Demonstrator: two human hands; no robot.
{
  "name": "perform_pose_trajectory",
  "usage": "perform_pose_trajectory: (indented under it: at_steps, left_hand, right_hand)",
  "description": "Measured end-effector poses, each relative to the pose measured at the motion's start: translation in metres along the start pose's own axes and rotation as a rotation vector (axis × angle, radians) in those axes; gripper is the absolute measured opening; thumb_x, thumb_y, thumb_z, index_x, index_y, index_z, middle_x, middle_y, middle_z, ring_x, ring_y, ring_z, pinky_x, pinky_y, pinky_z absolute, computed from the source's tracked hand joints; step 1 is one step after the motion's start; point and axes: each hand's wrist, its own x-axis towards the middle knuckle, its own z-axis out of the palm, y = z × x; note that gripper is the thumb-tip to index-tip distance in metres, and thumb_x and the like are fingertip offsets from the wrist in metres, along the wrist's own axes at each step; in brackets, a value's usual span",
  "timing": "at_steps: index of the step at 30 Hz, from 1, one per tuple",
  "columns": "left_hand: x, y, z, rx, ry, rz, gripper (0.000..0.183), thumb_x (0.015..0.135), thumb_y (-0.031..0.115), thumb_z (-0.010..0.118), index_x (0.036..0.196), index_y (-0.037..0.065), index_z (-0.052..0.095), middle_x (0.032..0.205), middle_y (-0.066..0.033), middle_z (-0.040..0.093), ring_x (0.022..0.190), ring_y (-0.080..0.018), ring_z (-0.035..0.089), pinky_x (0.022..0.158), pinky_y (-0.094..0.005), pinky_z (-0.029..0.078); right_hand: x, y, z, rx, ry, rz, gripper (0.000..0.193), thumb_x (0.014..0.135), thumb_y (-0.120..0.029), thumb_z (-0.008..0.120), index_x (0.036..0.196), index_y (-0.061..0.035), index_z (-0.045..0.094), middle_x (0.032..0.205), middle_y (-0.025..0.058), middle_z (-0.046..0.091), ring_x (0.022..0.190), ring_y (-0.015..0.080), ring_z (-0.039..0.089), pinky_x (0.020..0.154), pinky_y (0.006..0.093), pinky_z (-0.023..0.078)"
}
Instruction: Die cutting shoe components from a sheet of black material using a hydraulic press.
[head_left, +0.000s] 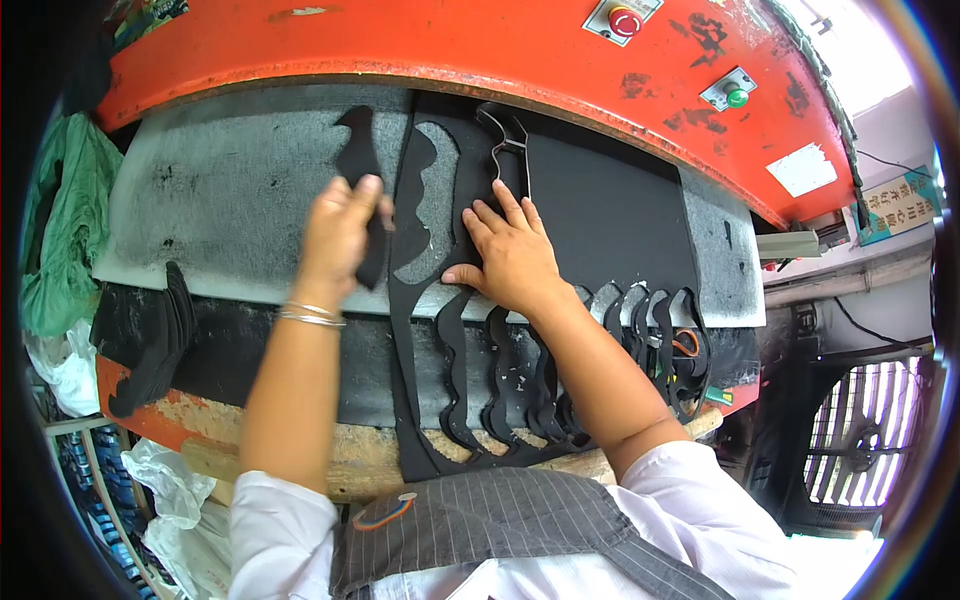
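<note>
My left hand (338, 238), slightly blurred, is closed around a black wavy-edged cut-out piece (357, 150), whose ends stick out above and below the fingers. My right hand (512, 258) lies with fingers spread on a black foam-like sheet (610, 205), its fingertips at the near end of a metal cutting die (515, 145). Between the hands, a wavy gap in the sheet shows the grey board underneath. Toward me the sheet hangs over the board's front edge as a skeleton of curved strips (452, 370), partly hidden by my right forearm.
A red machine beam (450, 45) spans the far side, with a red button (625, 22) and a green button (737, 97). The grey board (240, 190) extends left. Several stacked black pieces (165, 345) lie at the left front. Green fabric (75, 225) hangs far left; a fan (860, 440) stands right.
</note>
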Motion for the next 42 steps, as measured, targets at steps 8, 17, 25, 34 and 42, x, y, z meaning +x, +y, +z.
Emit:
perform_pose_trajectory:
  at_steps: [8,17,25,34,42]
  left_hand:
    - [-0.048,0.056,-0.04,1.337,0.302,0.576,0.035,0.083,0.02,0.07,0.112,0.002,0.065,0.104,-0.0173,0.065,0.096,-0.0355,0.061,0.089,-0.0438,0.046]
    - [-0.058,-0.065,0.04,1.108,-0.019,0.668,0.027,0.078,0.023,0.074,0.101,0.009,0.073,0.084,-0.0011,0.057,0.085,-0.0213,0.054,0.081,-0.0379,0.04]
    - [-0.056,-0.07,0.038,1.078,-0.023,0.683,0.018,0.082,0.019,0.07,0.097,0.01,0.074,0.078,0.0011,0.054,0.082,-0.0197,0.053,0.077,-0.0368,0.039]
    - [-0.05,-0.073,0.037,1.065,-0.011,0.722,0.014,0.084,0.015,0.066,0.095,0.01,0.074,0.077,0.002,0.054,0.078,-0.0188,0.054,0.076,-0.0364,0.039]
    - [-0.05,-0.069,0.043,1.106,-0.009,0.717,0.015,0.082,0.015,0.069,0.095,0.011,0.075,0.077,0.0027,0.055,0.078,-0.0178,0.054,0.077,-0.0359,0.039]
  right_hand:
    - [-0.045,0.049,0.008,0.339,0.189,0.264,0.088,0.061,-0.045,0.087,0.134,-0.0109,0.052,0.151,0.0288,0.029,0.139,0.0462,0.029,0.112,0.0552,0.026]
    - [-0.026,0.037,0.022,0.536,0.284,-0.009,0.052,0.058,-0.032,0.091,0.084,-0.004,0.055,0.14,0.0343,0.043,0.136,0.0462,0.037,0.115,0.0517,0.028]
    - [-0.026,0.02,0.034,0.428,0.301,0.078,0.059,0.058,-0.04,0.091,0.083,-0.0038,0.051,0.127,0.0374,0.052,0.132,0.0498,0.041,0.111,0.0593,0.029]
    - [-0.021,0.019,0.041,0.386,0.412,0.022,0.053,0.057,-0.034,0.09,0.079,-0.0045,0.052,0.121,0.04,0.054,0.126,0.05,0.047,0.109,0.0598,0.031]
    - [-0.018,0.023,0.034,0.393,0.387,0.027,0.051,0.056,-0.033,0.088,0.078,-0.0032,0.052,0.121,0.043,0.052,0.126,0.0501,0.047,0.108,0.0599,0.033]
